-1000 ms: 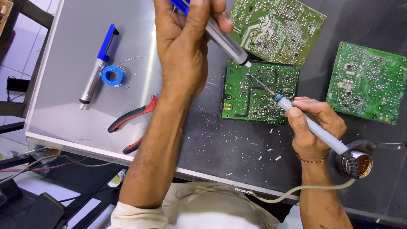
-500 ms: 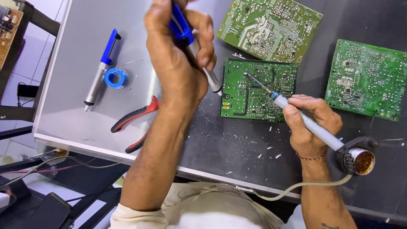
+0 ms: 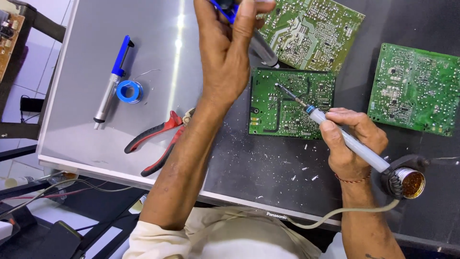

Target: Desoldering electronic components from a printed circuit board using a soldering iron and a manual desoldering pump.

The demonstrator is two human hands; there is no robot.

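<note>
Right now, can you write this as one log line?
left hand: holds pump, raised | right hand: holds iron, tip on middle board | pliers, wire spool: idle on table

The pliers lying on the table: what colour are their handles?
Red with black edging, seen in the head view.

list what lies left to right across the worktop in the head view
Blue-and-silver desoldering pump → blue solder spool → red-handled pliers → left hand raised with a second pump → middle green circuit board → right hand holding the soldering iron → iron stand → right green board.
</note>
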